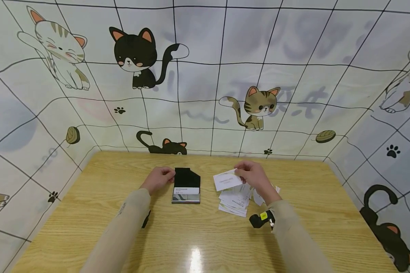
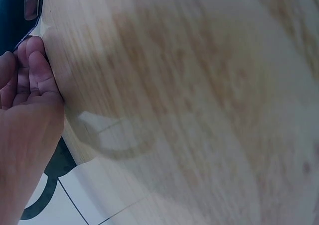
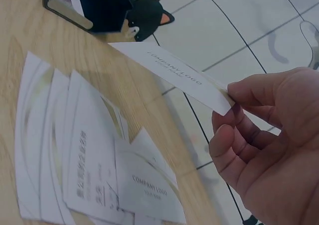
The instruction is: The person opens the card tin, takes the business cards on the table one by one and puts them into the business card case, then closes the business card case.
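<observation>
A business card case [image 1: 186, 198] with a silvery lower part and a raised black flap [image 1: 187, 176] lies open on the table. A white card [image 1: 186, 190] shows inside it. My left hand [image 1: 158, 179] pinches the left edge of the flap, its fingertips partly hidden there; the left wrist view shows the hand [image 2: 30, 95] at the dark flap's edge. Above the table, my right hand [image 1: 254, 176] holds a white business card [image 1: 227, 179] between thumb and fingers. Printed on this card [image 3: 172, 73] is "COMPANY LOGO". Beneath it, loose business cards [image 1: 235, 201] overlap in a fanned pile.
The wooden table [image 1: 198, 231] meets a cloth backdrop [image 1: 205, 83] with cartoon cats and grid lines at its back and sides. More cards [image 1: 258, 198] lie partly behind the right wrist. A black device [image 1: 261, 219] with a yellow label is on that wrist.
</observation>
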Demonstrator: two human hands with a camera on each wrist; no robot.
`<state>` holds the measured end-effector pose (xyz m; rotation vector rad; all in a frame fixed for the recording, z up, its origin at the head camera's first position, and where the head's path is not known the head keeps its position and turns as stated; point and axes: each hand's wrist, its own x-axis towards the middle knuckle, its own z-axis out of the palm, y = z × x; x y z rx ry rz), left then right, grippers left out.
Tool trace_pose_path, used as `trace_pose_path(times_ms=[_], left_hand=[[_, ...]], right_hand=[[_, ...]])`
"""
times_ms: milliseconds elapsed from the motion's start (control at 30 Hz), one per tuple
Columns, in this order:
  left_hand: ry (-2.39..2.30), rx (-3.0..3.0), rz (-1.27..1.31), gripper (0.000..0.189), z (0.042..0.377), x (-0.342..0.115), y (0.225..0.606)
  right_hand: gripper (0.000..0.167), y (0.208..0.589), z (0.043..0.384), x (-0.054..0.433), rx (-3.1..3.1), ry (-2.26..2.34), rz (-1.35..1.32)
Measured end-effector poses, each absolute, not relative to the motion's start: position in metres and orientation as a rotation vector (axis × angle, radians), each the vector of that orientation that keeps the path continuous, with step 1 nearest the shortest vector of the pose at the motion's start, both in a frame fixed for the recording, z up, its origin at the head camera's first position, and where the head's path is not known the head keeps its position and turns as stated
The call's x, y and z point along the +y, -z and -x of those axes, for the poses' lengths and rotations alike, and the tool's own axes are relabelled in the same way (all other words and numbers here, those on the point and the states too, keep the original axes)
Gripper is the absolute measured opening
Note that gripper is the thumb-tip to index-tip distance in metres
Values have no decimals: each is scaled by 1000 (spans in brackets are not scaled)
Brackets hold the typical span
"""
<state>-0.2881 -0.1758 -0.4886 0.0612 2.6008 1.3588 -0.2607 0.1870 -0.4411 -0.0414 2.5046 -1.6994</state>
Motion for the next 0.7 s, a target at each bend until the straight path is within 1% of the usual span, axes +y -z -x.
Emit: trace_pose_path(times_ms=[267,700], left_hand=[[-1363,2604,-76,21,289,-176,488],[-1362,2621,-92,21,286,-175,486]], right_hand=[[15,440,256,162,2470,1772,158],[9,457,250,123,2458,1833,159]])
